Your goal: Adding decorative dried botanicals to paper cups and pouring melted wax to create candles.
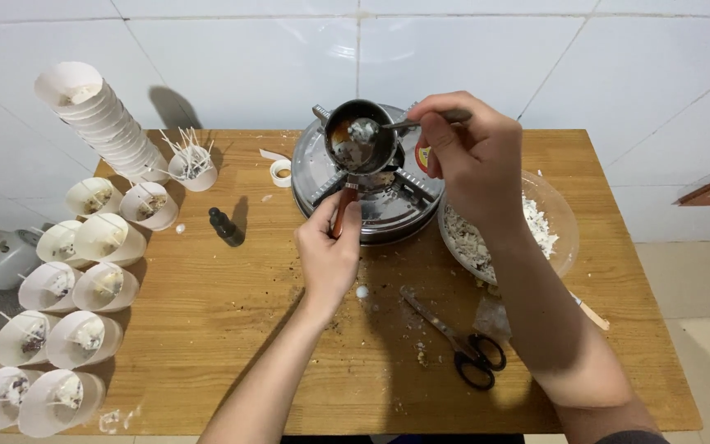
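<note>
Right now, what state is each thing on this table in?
Small pot: on the stove, wax partly melted.
Spoon: in right hand, bowl inside pot.
Pot handle: gripped by left hand.
Scissors: shut, lying flat.
Dropper bottle: capped, upright.
Paper cups: filled, lying tilted.

Plenty of open wood front-center of the table (232,329), but paper cups (84,288) crowd the left edge, scissors (458,341) lie right-center, stove (371,185) and bowl (564,222) block the back.
</note>
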